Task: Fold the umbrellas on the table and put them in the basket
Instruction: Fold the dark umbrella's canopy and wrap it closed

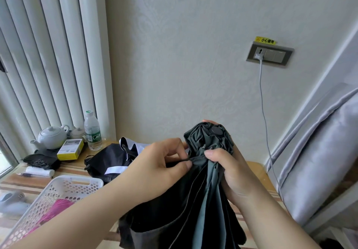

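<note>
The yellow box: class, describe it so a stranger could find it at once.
Start at the table's far left corner by the window blinds. The yellow box lies between the white teapot and the water bottle, the only bright yellow thing there.

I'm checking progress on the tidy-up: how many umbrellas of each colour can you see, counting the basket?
Dark green, held by both hands: 1
Black and white, on the table: 1
Pink, in the basket: 1
Total: 3
</note>
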Motion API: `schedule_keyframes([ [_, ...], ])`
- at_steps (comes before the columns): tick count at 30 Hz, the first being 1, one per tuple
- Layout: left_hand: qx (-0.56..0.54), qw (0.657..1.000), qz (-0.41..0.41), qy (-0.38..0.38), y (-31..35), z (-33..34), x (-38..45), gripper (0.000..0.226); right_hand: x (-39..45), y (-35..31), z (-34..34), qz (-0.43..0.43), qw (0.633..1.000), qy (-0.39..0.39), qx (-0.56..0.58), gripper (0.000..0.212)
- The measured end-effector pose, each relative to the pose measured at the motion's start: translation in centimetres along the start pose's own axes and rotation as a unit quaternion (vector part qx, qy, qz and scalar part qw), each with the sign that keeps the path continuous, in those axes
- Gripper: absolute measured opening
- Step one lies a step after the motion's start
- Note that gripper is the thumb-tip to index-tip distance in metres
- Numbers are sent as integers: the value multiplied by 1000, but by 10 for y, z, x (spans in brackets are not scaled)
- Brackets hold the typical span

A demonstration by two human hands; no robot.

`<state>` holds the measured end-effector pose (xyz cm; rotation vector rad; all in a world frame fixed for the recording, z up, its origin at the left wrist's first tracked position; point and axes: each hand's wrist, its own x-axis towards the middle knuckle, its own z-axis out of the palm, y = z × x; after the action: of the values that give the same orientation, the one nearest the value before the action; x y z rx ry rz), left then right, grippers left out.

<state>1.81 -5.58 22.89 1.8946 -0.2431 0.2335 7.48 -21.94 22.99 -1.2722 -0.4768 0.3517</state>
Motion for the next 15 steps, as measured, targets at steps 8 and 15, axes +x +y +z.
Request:
schedule_keyframes([
  [8,23,1000,3,9,5,-4,1,21,0,-2,-1,9,1000,9,12,66],
  [15,121,988,92,33,15,8,-3,25,1,-3,5,10,1000,12,7,43],
])
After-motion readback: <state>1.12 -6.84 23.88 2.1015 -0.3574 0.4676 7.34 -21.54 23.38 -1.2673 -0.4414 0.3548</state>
